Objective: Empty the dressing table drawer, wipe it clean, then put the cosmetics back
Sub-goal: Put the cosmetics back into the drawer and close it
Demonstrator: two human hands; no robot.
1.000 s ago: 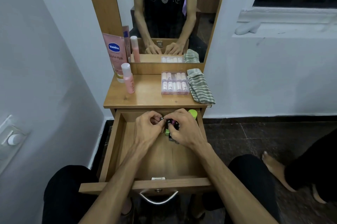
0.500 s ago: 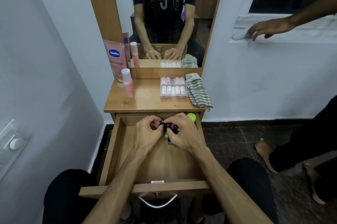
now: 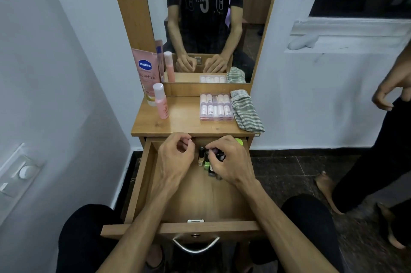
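The wooden drawer is pulled out in front of me. Several small nail-polish bottles stand clustered at its back centre. My right hand pinches a small dark bottle with a purplish top in that cluster. My left hand hovers just left of the bottles with its fingers curled, and nothing shows in them. A lime-green lid peeks out behind my right hand at the drawer's back right corner.
On the tabletop stand a pink bottle, a Vaseline tube, a clear box of small tubes and a striped cloth. Another person's hand and legs are at the right. A mirror rises behind.
My left hand has drawn a little left, away from the bottles my right hand still pinches. The other person's hand has dropped from the window sill to their side.
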